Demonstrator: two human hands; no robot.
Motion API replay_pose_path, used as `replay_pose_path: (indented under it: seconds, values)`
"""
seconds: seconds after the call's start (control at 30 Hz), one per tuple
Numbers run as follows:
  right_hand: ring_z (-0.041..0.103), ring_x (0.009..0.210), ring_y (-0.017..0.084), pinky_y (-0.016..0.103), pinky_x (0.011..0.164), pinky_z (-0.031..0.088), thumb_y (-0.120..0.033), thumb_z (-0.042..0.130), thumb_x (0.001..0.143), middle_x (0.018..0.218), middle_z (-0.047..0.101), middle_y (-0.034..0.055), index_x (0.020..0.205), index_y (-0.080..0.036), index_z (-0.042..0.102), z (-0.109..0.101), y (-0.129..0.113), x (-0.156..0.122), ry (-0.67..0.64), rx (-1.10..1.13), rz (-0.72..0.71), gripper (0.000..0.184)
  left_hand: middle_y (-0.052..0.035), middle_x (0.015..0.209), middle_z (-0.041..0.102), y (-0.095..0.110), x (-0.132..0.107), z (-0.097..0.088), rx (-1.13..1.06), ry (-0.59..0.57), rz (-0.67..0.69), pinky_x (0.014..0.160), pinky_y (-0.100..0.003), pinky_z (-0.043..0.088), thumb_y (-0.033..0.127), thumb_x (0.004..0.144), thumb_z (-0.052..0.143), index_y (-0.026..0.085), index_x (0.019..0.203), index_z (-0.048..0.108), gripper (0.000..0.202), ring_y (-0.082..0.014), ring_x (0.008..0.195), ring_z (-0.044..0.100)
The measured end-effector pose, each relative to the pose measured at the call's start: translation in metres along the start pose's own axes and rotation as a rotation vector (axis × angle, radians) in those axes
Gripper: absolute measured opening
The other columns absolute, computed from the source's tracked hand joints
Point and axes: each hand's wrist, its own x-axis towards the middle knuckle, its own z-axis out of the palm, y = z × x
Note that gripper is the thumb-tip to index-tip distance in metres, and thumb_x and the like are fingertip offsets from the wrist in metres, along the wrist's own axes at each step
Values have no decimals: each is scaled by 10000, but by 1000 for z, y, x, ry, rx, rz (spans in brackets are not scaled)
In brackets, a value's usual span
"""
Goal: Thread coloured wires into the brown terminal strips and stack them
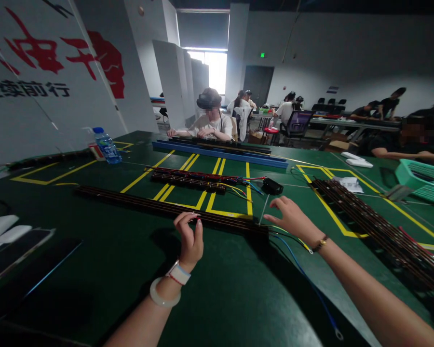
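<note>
Made out black 继续前行 (39, 90) below red 油干 (47, 53) on the left wall (75, 115). Could not read the bottle label (110, 151) or far wall's (332, 53) green sign (262, 55).

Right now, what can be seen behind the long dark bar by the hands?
Behind the bar are a wire bundle, yellow tape, a black object and, farther back, a blue tray. The bar covers the table under it; that cannot be seen.

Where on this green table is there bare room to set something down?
The widest bare patch of green table lies between your left forearm and the blue wire, nearer you than the long dark bar. It's crowded beyond the bar, around the wired bundle, and at right, along the rods.
</note>
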Motion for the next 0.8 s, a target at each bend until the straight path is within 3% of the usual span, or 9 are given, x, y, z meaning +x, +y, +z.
replay_pose_path:
  seconds: [0.07,0.13,0.23,0.33,0.4,0.53,0.67,0.8]
  values:
    - [533,893,230,364,823,428,-570,587,776,963,558,113,1003,-138,584,8,33,-28,-153,27,75,488,-87,1084,415,2,-2,2,-9,-30,-17,925,-359,414,177,888,452,176,1075,461,187,-172,1041,444]
    - [540,910,224,352,832,426,-586,588,761,995,569,116,1065,-137,577,19,48,-46,-282,115,111,543,-84,1078,421,4,-4,5,-22,-74,-41,910,-345,423,189,891,455,177,1067,468,178,-168,1032,451]
    - [551,848,190,293,745,425,-535,557,789,968,595,96,1041,-137,588,29,47,-53,-408,222,144,472,-77,1048,447,9,-7,8,-50,-192,-105,859,-312,443,216,900,451,177,1045,478,153,-152,977,478]
    - [506,647,140,245,574,345,-477,507,821,752,591,43,812,-138,602,33,41,-47,-496,229,169,353,-73,1042,465,12,-9,9,-108,-286,-164,832,-289,448,232,907,442,180,1049,479,156,-139,949,494]
    - [448,570,113,235,525,282,-470,505,818,654,553,16,714,-139,576,33,38,-43,-508,242,161,354,-67,1043,475,12,-10,9,-141,-316,-188,849,-287,438,236,908,445,186,1063,474,166,-133,955,498]
    - [412,555,94,221,513,257,-463,519,804,625,526,-4,695,-137,573,37,24,-40,-451,327,173,348,-50,973,520,12,-14,7,-207,-427,-334,808,-270,441,276,926,414,190,1077,461,180,-118,886,530]
    - [411,552,84,208,502,257,-437,542,789,600,506,-17,673,-133,553,45,-11,-26,-355,450,227,326,-10,772,533,18,-19,5,-272,-630,-409,699,-238,438,327,943,364,176,1031,486,213,-99,719,540]
    - [447,550,81,191,484,278,-414,589,762,594,522,-16,676,-132,559,58,-45,-6,-340,576,231,297,3,700,533,30,-21,3,-311,-781,-423,602,-211,419,375,939,354,165,993,498,260,-85,613,520]
